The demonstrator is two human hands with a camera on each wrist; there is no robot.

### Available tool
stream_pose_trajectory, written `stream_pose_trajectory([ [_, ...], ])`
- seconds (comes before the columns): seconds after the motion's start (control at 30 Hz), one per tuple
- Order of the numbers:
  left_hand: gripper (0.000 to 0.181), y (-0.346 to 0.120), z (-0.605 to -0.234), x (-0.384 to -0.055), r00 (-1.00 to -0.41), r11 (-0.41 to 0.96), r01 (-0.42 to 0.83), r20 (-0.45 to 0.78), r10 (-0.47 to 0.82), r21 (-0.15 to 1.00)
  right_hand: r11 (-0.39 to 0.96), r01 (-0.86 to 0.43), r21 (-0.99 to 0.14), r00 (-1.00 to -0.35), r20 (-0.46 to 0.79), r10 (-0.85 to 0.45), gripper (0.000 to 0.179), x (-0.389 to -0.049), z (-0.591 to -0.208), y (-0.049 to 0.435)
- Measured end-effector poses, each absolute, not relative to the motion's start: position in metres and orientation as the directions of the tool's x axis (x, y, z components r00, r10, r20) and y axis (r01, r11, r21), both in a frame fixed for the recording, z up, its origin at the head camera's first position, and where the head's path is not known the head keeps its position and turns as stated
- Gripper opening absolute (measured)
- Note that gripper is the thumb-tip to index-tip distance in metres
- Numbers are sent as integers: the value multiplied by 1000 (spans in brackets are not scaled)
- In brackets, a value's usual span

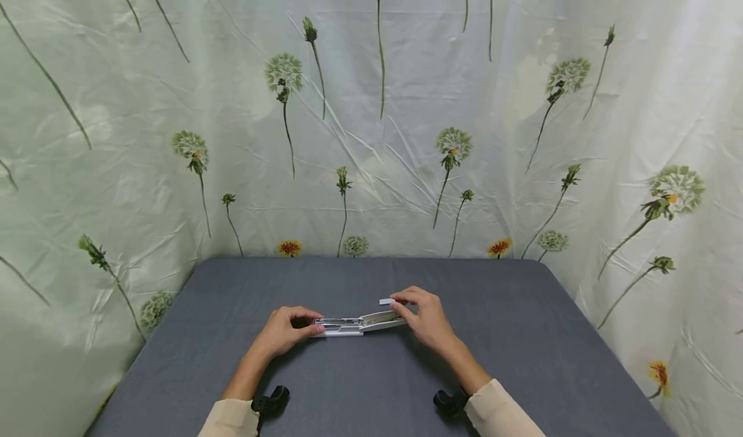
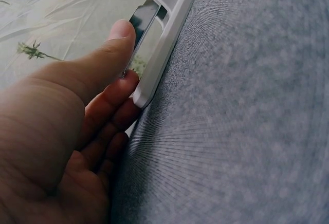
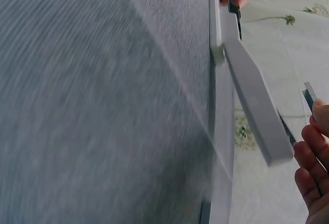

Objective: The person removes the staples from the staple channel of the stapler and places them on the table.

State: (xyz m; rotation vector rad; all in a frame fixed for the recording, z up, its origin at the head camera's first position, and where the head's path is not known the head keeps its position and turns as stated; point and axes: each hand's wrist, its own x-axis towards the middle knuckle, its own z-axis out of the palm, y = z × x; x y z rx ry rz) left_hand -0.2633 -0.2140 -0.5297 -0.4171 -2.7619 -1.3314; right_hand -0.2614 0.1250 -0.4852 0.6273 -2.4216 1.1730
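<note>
A white stapler (image 1: 341, 332) lies across the table with its top cover (image 1: 383, 323) swung open toward the right. My left hand (image 1: 284, 330) grips the stapler's left end; in the left wrist view the thumb is on the metal magazine (image 2: 144, 19) and fingertips curl by the white base (image 2: 163, 49). Between thumb and index finger, my right hand (image 1: 428, 318) pinches a short silvery strip of staples (image 1: 386, 301), held above the open cover. The right wrist view shows the staple strip (image 3: 309, 94) beyond the raised cover (image 3: 257, 106), the other fingers near the cover's end.
A dark grey cloth covers the table (image 1: 360, 398). Behind it and at both sides hangs a pale curtain (image 1: 244, 102) printed with dandelions. Each wrist wears a black camera mount, such as the left mount (image 1: 271, 401).
</note>
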Motion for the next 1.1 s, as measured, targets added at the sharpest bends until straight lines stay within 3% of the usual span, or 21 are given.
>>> stream_pose_trajectory([
  [1.1, 24, -212, -530, -264, -974, 608, 214, 118, 195, 765, 677, -485, -554, -825, 545, -146, 14, -252, -496, 228],
])
